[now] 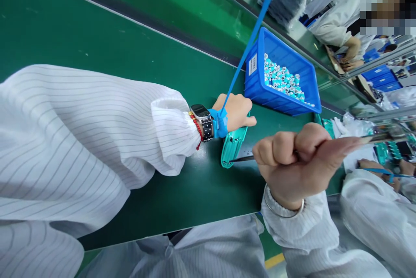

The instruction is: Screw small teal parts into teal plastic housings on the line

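Have left hand (234, 111) half-curled on teal casing (232, 148), can't tell if gripping; casing flat on green bench (97, 22). Right hand (294, 165) fisted round thin tool (243, 158), tip at casing. Blue bin (276, 78) of small parts (282, 80) just beside left hand.

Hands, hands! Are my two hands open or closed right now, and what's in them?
Left hand: closed, holding a teal plastic case.
Right hand: closed in a fist, holding a thin dark tool.
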Available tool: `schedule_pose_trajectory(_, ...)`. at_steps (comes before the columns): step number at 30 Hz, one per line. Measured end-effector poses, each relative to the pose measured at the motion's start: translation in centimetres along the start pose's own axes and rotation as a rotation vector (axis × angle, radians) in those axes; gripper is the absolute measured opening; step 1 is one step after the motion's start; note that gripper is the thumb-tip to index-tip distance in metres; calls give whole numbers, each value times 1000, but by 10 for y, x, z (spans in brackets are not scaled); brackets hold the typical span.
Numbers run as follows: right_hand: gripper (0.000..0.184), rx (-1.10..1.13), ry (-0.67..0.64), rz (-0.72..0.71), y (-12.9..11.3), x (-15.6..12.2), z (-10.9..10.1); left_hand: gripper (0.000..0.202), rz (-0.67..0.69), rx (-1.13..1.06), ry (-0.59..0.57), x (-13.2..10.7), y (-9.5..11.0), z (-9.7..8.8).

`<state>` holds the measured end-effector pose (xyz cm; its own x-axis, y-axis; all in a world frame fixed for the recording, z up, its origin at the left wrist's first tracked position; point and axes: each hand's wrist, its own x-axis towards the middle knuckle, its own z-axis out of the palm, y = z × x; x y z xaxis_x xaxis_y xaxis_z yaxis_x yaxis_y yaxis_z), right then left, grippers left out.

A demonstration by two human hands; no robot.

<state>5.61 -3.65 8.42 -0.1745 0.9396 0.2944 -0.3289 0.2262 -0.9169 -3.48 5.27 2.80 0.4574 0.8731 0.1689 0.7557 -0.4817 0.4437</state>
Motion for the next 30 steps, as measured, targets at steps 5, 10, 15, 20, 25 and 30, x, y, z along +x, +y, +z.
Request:
schedule_pose_trajectory(5,47,48,-28,59,1,-3,3,35,-17,-18,-17,2,2,0)
schedule_pose_trajectory(10,48,56,-74,65,2,-1,4,37,-40,-25,-34,5,2,2)
schedule_pose_trajectory(15,48,42,-50,28,6,-2,5,38,-46,-28,-25,6,0,5)
schedule_pose_trajectory(20,51,-25,-5,-29,7,-13,12,39,-66,-18,-48,6,0,6)
schedule_pose_trajectory(25,52,-100,-65,-119,9,-16,17,37,-69,-28,-51,6,-1,6)
schedule_pose_trajectory(30,48,-15,-38,-61,7,-6,7,37,-95,-54,-63,6,-2,5)
